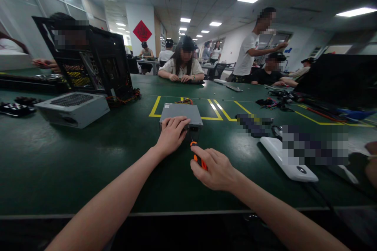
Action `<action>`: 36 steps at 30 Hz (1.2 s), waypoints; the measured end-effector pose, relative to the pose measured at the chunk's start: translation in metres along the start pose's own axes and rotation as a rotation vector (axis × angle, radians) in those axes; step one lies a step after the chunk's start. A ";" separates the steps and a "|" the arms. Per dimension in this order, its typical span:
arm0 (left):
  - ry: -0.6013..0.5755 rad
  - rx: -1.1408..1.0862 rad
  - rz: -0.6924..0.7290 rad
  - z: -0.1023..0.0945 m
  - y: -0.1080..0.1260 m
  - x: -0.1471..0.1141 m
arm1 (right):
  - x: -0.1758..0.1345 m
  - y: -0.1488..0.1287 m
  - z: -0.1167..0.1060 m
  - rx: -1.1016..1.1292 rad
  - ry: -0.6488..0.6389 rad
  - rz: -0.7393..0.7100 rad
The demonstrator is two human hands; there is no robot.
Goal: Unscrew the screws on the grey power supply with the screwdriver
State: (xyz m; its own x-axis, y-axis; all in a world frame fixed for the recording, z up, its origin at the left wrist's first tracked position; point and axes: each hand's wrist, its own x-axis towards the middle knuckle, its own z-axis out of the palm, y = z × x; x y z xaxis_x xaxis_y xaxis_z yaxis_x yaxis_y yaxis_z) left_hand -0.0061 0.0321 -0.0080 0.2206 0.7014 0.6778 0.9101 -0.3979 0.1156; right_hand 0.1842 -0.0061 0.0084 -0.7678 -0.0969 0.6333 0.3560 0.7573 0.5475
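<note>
A grey power supply unit (182,111) lies flat on the green table (59,164), inside yellow floor-tape lines. My left hand (171,133) rests on its near left corner, fingers spread over the top edge. My right hand (215,168) is closed around an orange-and-black screwdriver (196,155) whose tip points at the near face of the unit. Coloured cables (185,101) stick out behind the unit.
A second grey power supply (73,108) and an open black computer case (88,62) stand at the left. A white device (288,160) lies at the right, cables and tools (277,102) beyond it. Several people sit or stand at the far side.
</note>
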 end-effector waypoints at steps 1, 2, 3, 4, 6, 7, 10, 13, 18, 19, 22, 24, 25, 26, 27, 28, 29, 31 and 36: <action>-0.001 0.002 0.000 0.000 -0.001 0.000 | -0.003 0.001 0.003 0.005 0.033 -0.011; -0.002 0.004 0.000 0.000 -0.001 0.000 | -0.005 0.001 0.006 0.017 0.054 -0.014; -0.002 0.006 0.000 0.000 -0.001 0.000 | -0.006 0.002 0.008 0.031 0.064 -0.011; -0.003 0.008 0.001 0.000 -0.001 0.000 | -0.007 0.001 0.009 0.047 0.065 -0.007; -0.001 0.011 -0.001 0.000 -0.001 0.000 | -0.008 0.000 0.008 0.079 0.047 -0.009; 0.000 0.013 -0.003 0.000 -0.001 0.000 | -0.008 -0.001 0.007 0.095 0.037 -0.014; 0.003 0.018 -0.007 0.000 -0.001 0.001 | -0.010 -0.003 0.006 0.143 0.007 -0.009; 0.002 0.016 -0.013 0.000 -0.001 0.001 | -0.011 -0.003 0.007 0.141 0.025 0.028; 0.010 0.009 -0.016 0.001 -0.002 0.002 | -0.009 -0.001 0.007 0.116 0.076 0.073; 0.011 0.011 -0.017 0.001 -0.002 0.002 | -0.009 -0.001 0.007 0.129 0.061 0.061; 0.018 0.021 -0.026 0.002 -0.002 0.002 | -0.009 -0.002 0.005 0.176 0.002 0.013; 0.021 0.026 -0.021 0.002 -0.002 0.002 | -0.010 -0.001 0.005 0.203 -0.010 0.009; 0.020 0.029 -0.015 0.002 -0.002 0.001 | -0.010 -0.001 0.005 0.209 -0.002 0.013; 0.018 0.034 -0.009 0.002 -0.002 0.001 | -0.011 -0.001 0.005 0.212 0.015 0.022; 0.016 0.040 -0.003 0.001 -0.002 0.001 | -0.011 -0.001 0.006 0.210 0.038 0.035; 0.013 0.046 0.001 0.001 -0.002 0.001 | -0.011 -0.001 0.006 0.203 0.060 0.051; 0.011 0.053 0.003 0.001 -0.002 0.001 | -0.011 -0.001 0.006 0.196 0.079 0.067; 0.013 0.060 0.005 0.001 -0.002 0.000 | -0.011 -0.001 0.006 0.193 0.091 0.092; 0.014 0.059 0.005 0.002 -0.001 0.000 | -0.009 -0.002 0.002 0.264 0.012 0.055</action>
State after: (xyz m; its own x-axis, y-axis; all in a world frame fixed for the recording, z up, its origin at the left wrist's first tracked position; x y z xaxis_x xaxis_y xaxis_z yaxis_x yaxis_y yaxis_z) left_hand -0.0064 0.0334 -0.0095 0.2206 0.6907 0.6886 0.9282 -0.3656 0.0693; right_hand 0.1895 -0.0050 0.0005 -0.7442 -0.0579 0.6654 0.2445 0.9035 0.3520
